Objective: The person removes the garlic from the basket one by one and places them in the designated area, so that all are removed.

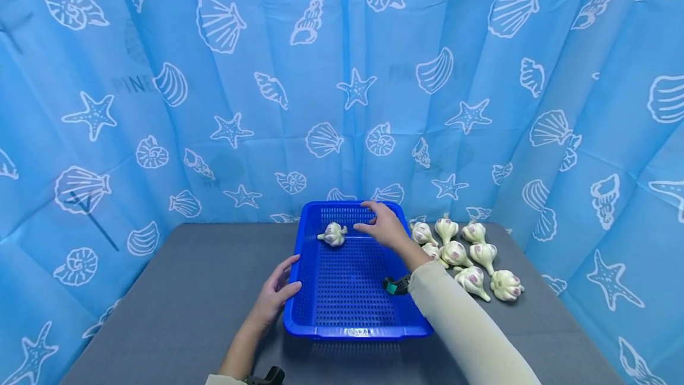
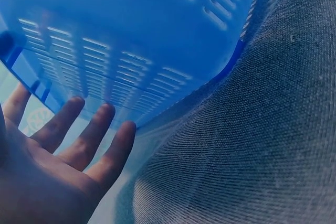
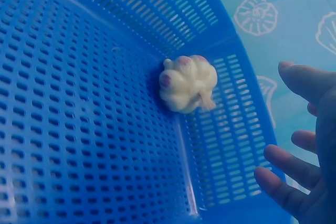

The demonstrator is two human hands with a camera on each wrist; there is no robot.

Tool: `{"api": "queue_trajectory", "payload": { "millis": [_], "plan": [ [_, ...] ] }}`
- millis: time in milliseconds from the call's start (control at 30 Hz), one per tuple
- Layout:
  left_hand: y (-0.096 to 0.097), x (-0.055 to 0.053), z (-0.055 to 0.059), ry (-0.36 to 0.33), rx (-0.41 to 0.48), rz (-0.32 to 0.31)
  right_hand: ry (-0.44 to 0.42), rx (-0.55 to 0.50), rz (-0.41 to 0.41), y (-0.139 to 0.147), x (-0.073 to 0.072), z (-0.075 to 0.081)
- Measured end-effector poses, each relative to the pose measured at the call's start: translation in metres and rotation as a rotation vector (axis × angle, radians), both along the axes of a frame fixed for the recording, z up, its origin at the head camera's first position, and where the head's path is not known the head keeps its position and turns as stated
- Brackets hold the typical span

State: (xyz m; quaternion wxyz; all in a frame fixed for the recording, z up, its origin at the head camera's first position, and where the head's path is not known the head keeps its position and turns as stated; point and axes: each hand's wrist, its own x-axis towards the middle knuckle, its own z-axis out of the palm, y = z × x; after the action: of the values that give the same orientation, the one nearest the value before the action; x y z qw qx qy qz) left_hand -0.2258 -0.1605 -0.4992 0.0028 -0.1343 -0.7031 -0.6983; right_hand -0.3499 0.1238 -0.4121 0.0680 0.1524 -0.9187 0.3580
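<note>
A blue plastic basket (image 1: 358, 331) with slotted walls sits on the grey table. One garlic bulb (image 1: 333, 234) lies inside it, near the far left corner; the right wrist view shows this garlic bulb (image 3: 187, 83) against the wall. My left hand (image 1: 271, 297) is at the basket's left side, thumb and fingertips right at the rim. In the left wrist view the fingers (image 2: 94, 140) reach out along the outer wall, only slightly bent. Over the basket's far right part is my right hand (image 1: 386, 227), its thumb and fingers spread with nothing between them, apart from the bulb.
To the right of the basket, several more garlic bulbs (image 1: 455, 252) lie grouped on the grey table (image 1: 214, 290), partly behind the right forearm. A blue curtain (image 1: 342, 76) with white shell prints hangs behind and around the table.
</note>
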Motion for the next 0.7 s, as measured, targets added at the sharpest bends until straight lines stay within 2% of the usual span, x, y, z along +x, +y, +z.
{"api": "queue_trajectory", "payload": {
  "millis": [300, 567, 700],
  "plan": [
    [0.000, -0.001, 0.000, -0.010, -0.018, 0.005, -0.070, -0.029, 0.010, -0.017, -0.002, -0.010],
    [0.001, -0.001, 0.002, 0.008, 0.020, 0.007, -0.068, -0.018, 0.034, -0.032, -0.005, -0.017],
    [0.001, 0.000, 0.001, 0.000, 0.003, 0.010, -0.087, -0.007, 0.058, -0.040, -0.008, -0.026]
  ]
}}
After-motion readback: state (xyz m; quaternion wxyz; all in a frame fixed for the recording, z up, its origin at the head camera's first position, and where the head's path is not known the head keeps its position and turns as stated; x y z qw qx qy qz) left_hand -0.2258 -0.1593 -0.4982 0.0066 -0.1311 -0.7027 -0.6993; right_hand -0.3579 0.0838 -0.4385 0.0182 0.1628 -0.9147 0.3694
